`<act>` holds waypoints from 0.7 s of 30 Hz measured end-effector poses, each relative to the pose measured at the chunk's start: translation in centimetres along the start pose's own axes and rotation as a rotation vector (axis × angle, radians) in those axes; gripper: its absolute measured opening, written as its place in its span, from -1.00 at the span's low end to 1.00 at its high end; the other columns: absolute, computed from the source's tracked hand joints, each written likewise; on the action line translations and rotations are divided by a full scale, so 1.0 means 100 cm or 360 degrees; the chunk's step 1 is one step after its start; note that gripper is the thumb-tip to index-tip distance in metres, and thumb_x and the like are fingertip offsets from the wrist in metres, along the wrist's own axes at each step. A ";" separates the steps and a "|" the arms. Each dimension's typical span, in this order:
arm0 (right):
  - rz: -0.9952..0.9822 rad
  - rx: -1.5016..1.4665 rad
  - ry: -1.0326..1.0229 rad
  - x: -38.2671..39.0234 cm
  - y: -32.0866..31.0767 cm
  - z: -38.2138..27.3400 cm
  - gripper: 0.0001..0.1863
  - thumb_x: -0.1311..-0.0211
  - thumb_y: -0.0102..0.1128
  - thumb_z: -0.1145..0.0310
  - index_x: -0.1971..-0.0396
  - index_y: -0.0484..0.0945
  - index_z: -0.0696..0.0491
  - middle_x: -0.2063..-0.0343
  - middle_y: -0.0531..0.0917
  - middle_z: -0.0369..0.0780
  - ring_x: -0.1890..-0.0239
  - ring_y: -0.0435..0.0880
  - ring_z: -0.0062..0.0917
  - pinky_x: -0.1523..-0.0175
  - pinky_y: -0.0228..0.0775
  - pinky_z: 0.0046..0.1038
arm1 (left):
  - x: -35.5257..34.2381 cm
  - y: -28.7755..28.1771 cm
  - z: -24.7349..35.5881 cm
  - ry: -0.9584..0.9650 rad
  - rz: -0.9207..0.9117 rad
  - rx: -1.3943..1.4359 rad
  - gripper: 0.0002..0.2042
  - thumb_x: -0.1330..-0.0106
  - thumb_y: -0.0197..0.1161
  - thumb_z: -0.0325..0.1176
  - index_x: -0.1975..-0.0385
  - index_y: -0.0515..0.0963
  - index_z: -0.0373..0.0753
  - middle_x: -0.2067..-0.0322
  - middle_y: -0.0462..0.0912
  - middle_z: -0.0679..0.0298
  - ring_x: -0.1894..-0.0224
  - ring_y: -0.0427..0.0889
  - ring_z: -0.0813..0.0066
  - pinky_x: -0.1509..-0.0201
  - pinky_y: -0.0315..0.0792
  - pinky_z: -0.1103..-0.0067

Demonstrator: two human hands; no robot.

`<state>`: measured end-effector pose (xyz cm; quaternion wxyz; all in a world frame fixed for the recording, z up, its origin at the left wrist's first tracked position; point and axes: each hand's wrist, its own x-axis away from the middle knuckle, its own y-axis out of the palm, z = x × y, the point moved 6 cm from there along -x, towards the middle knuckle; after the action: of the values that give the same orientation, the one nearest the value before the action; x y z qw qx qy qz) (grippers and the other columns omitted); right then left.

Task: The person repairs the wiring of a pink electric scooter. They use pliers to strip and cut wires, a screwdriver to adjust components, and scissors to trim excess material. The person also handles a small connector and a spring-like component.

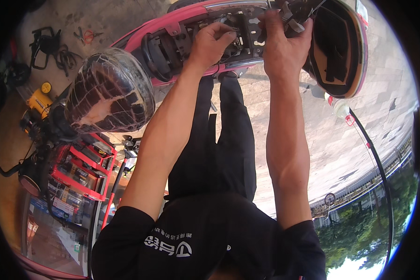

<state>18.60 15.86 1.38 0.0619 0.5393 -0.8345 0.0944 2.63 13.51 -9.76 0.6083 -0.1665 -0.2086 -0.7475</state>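
A pink scooter (134,32) spans the top, its body opened to bare metal brackets and wiring. My left hand (212,44) is closed in a pinch over the brackets (242,35); what its fingertips hold is too small to make out. Just to its right, my right hand (284,44) grips a dark metal piece (296,23), whose exact kind I cannot tell. A seat (338,51) with its dark underside showing stands beside that hand. The scooter's black grab-like loop (156,63) lies left of my left hand.
A cracked, plastic-wrapped seat (109,91) of another vehicle is at left, near a yellow tool (38,100), pliers (89,35), black parts (42,46) and a red rack (86,168). A black hose or pole (378,163) runs down the right; trees (378,219) show beyond the pavement.
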 end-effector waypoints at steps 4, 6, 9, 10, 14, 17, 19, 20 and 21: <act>-0.0238 0.0517 0.0096 0.013 0.015 0.024 -0.53 -0.10 0.26 0.45 -0.02 0.37 0.20 0.22 0.66 -0.14 0.22 0.68 -0.46 0.06 0.48 -0.46 | -0.005 -0.003 -0.006 -0.0153 0.0051 0.0204 -0.87 -0.32 0.22 -0.38 0.25 0.57 -0.29 0.46 0.66 0.35 0.46 0.55 0.69 0.39 0.42 0.70; -0.0215 0.0696 0.0298 0.028 0.015 0.044 -0.51 -0.06 0.28 0.40 -0.01 0.40 0.17 0.19 0.68 -0.09 0.14 0.70 -0.31 0.00 0.48 -0.35 | -0.008 -0.006 -0.005 -0.0137 0.0116 0.0183 -0.85 -0.31 0.20 -0.37 0.29 0.58 -0.32 0.48 0.69 0.32 0.48 0.55 0.69 0.41 0.42 0.66; -0.0237 0.0853 0.0197 0.033 0.020 0.056 -0.50 -0.05 0.28 0.36 -0.02 0.40 0.11 0.21 0.68 -0.04 0.13 0.68 -0.14 0.02 0.48 -0.26 | -0.013 -0.007 0.000 -0.0035 0.0115 -0.0084 -0.83 -0.32 0.18 -0.33 0.28 0.57 -0.31 0.47 0.69 0.29 0.49 0.56 0.64 0.40 0.43 0.62; -0.0237 0.0899 0.0167 0.033 0.021 0.059 -0.50 -0.04 0.28 0.35 -0.02 0.40 0.10 0.21 0.68 -0.03 0.13 0.67 -0.11 0.03 0.48 -0.25 | -0.014 -0.007 0.001 0.0009 0.0128 -0.0199 -0.83 -0.32 0.18 -0.32 0.27 0.57 -0.30 0.47 0.69 0.28 0.48 0.57 0.63 0.39 0.44 0.61; -0.0240 0.0979 0.0201 0.027 0.027 0.066 -0.52 -0.02 0.27 0.35 0.00 0.41 0.09 0.24 0.68 0.00 0.14 0.67 -0.09 0.02 0.47 -0.23 | -0.017 -0.007 0.006 0.0135 0.0162 -0.0438 -0.81 -0.33 0.16 -0.30 0.24 0.57 -0.28 0.46 0.69 0.25 0.45 0.61 0.58 0.33 0.47 0.58; -0.0203 0.0933 0.0190 0.024 0.028 0.067 -0.54 -0.03 0.27 0.38 0.02 0.44 0.12 0.25 0.69 -0.01 0.14 0.68 -0.13 0.00 0.47 -0.25 | -0.016 -0.007 0.002 0.0042 0.0186 -0.0228 -0.81 -0.32 0.15 -0.31 0.23 0.56 -0.28 0.45 0.69 0.24 0.43 0.63 0.57 0.29 0.49 0.58; -0.0136 0.0789 0.0257 0.020 0.020 0.070 -0.55 -0.03 0.26 0.41 0.02 0.45 0.14 0.26 0.69 -0.02 0.14 0.69 -0.17 0.00 0.48 -0.28 | -0.014 -0.004 -0.003 -0.0049 0.0143 -0.0025 -0.82 -0.31 0.16 -0.32 0.23 0.56 -0.28 0.45 0.70 0.24 0.43 0.64 0.56 0.28 0.50 0.58; -0.0087 0.0707 0.0332 0.019 0.016 0.073 -0.56 -0.04 0.26 0.42 0.02 0.45 0.15 0.26 0.69 -0.03 0.15 0.69 -0.19 -0.01 0.48 -0.29 | -0.012 -0.004 -0.001 -0.0012 0.0166 -0.0035 -0.83 -0.30 0.17 -0.33 0.22 0.56 -0.28 0.43 0.70 0.25 0.41 0.64 0.57 0.27 0.50 0.58; -0.0080 0.0675 0.0383 0.019 0.014 0.075 -0.54 -0.04 0.26 0.44 0.00 0.44 0.16 0.25 0.70 -0.05 0.15 0.70 -0.26 0.00 0.48 -0.32 | -0.007 -0.003 -0.002 -0.0028 0.0190 -0.0044 -0.83 -0.30 0.18 -0.34 0.22 0.56 -0.27 0.42 0.70 0.25 0.40 0.64 0.58 0.26 0.50 0.59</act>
<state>16.57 13.07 -5.65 0.0486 0.5456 -0.7691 0.3294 2.51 14.07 -10.33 0.6475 -0.1937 -0.1933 -0.7113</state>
